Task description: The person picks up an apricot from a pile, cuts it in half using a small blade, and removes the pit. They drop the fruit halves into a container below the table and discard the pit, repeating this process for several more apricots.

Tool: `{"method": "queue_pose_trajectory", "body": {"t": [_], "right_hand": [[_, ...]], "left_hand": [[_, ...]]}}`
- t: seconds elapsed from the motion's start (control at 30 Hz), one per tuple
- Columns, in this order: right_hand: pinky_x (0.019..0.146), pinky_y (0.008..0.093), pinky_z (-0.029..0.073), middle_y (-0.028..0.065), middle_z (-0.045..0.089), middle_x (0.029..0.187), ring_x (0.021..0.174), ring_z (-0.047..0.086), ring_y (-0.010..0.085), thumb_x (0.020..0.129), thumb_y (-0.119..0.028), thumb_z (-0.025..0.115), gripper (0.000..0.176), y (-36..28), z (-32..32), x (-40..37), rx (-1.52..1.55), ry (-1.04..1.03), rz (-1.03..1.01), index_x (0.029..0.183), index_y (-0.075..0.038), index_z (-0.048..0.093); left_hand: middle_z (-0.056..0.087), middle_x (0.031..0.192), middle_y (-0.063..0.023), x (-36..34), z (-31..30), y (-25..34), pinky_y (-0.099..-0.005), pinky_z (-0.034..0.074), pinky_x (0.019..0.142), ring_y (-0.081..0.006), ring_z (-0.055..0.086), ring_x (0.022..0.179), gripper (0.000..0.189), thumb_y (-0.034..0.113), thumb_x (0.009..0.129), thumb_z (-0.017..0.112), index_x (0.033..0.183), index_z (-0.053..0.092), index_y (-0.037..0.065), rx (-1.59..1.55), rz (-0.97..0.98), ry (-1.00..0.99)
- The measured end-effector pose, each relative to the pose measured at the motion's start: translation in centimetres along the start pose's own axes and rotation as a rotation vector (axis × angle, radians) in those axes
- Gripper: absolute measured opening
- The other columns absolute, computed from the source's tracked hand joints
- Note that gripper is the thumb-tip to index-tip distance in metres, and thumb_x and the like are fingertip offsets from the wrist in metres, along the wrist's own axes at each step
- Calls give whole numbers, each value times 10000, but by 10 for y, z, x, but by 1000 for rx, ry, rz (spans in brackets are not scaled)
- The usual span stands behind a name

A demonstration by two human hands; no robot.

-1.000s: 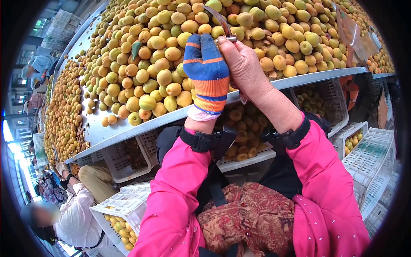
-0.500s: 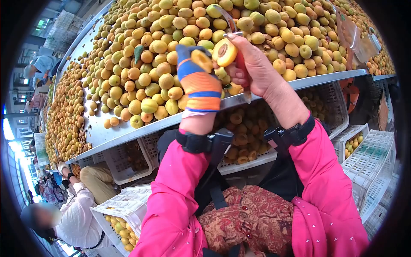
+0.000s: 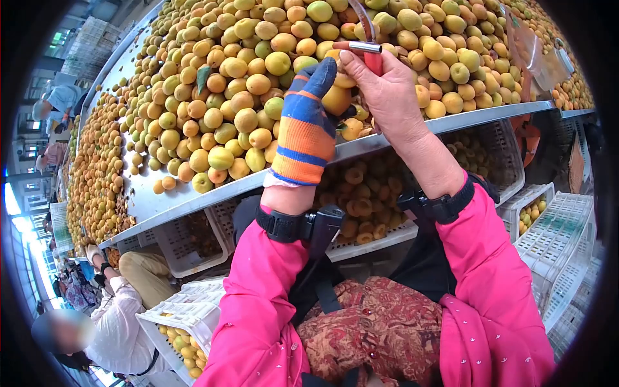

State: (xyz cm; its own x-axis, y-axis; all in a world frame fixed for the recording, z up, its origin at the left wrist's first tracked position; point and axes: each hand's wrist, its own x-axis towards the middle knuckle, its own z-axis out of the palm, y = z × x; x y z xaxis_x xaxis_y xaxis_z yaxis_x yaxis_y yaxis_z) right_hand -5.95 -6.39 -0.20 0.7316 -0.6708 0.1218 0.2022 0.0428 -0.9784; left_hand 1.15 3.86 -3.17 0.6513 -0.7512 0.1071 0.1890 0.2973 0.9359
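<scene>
My left hand, in an orange and blue striped glove, is closed on a yellow apricot. The thumb lies along its upper left side, and the fingers behind are partly hidden. Close by on the right, my bare right hand grips a knife with a red handle, a metal collar and a curved blade rising away from me. Its thumb presses near the collar, touching or almost touching a second piece of apricot. Both hands are over the near edge of a heap of whole apricots.
The heap lies on a metal table with a raised rim. Below it, a white crate holds halved apricots. More white crates stand at the right and lower left. A seated co-worker is at the left.
The halved apricot showing its pit in my right hand is no longer visible. My left hand has turned and come in close to my right. The knife has swung slightly.
</scene>
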Motion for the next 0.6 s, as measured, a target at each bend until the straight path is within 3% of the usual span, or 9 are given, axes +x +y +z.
{"method": "queue_pose_trajectory", "body": {"t": [0.07, 0.13, 0.2, 0.27, 0.33, 0.4, 0.47, 0.53, 0.6], "right_hand": [[651, 180, 455, -18, 621, 835, 763, 544, 25, 853, -170, 642, 183, -1, 0, 0, 50, 20, 11, 980, -39, 629], [654, 180, 457, -15, 623, 841, 763, 546, 27, 851, -177, 645, 187, -1, 0, 0, 98, 35, 20, 977, -38, 630], [660, 190, 467, -6, 626, 852, 741, 550, 35, 859, -163, 631, 181, 0, -1, -1, 120, 20, 57, 978, -27, 633], [663, 202, 471, -3, 614, 850, 737, 556, 55, 852, -140, 628, 174, -4, -4, 4, 76, -60, -25, 991, -36, 634], [665, 214, 476, -1, 603, 848, 732, 562, 76, 845, -117, 625, 176, -2, -14, 13, 26, -143, -105, 1005, -45, 634], [689, 245, 483, 21, 555, 830, 770, 567, 123, 822, -75, 619, 228, 2, -27, 22, -480, -333, -406, 1049, -87, 628], [700, 269, 476, 48, 516, 823, 799, 560, 165, 793, -68, 637, 206, -4, -27, 21, -423, -394, -365, 997, -97, 633], [689, 292, 465, 59, 520, 813, 769, 549, 188, 784, -68, 646, 137, -2, -32, 25, -576, -487, -481, 919, -69, 622], [672, 305, 453, 65, 516, 795, 737, 536, 217, 767, -65, 659, 127, -3, -31, 26, -593, -475, -554, 879, -51, 602]], "left_hand": [[497, 1213, -118, 1, 4, 4, -320, 490, 853, -227, 525, 1089, 552, -133, 721, 620, 1226, 456, 15, -79, 132, -70], [528, 1162, -110, 5, 12, 12, -283, 493, 821, -213, 562, 1027, 535, -108, 724, 613, 1220, 469, 34, -23, 57, 6], [565, 1088, -97, 8, 14, 19, -262, 500, 766, -184, 595, 948, 443, -24, 761, 608, 1187, 503, 37, -210, -195, 174], [585, 1022, -77, 8, 10, 18, -233, 493, 695, -147, 603, 871, 372, 93, 792, 614, 1148, 536, 19, -124, -128, 169], [610, 938, -53, 13, -1, 27, -211, 479, 631, -99, 596, 780, 350, 168, 792, 642, 1088, 574, -5, 588, -27, 12], [630, 848, -38, 17, 1, 35, -198, 467, 599, -69, 581, 704, 334, 172, 767, 669, 1051, 608, 8, 471, -187, 95], [639, 805, -24, 16, -3, 40, -186, 462, 579, -49, 577, 676, 348, 178, 752, 680, 1053, 616, 16, 753, -348, 21], [640, 843, -31, 15, -16, 27, -189, 463, 600, -53, 584, 695, 384, 192, 762, 663, 1097, 596, 16, 718, -324, -14], [617, 761, 3, 12, -18, 25, -192, 446, 569, -54, 552, 650, 377, 268, 705, 732, 961, 629, 10, 313, -335, -4]]}}
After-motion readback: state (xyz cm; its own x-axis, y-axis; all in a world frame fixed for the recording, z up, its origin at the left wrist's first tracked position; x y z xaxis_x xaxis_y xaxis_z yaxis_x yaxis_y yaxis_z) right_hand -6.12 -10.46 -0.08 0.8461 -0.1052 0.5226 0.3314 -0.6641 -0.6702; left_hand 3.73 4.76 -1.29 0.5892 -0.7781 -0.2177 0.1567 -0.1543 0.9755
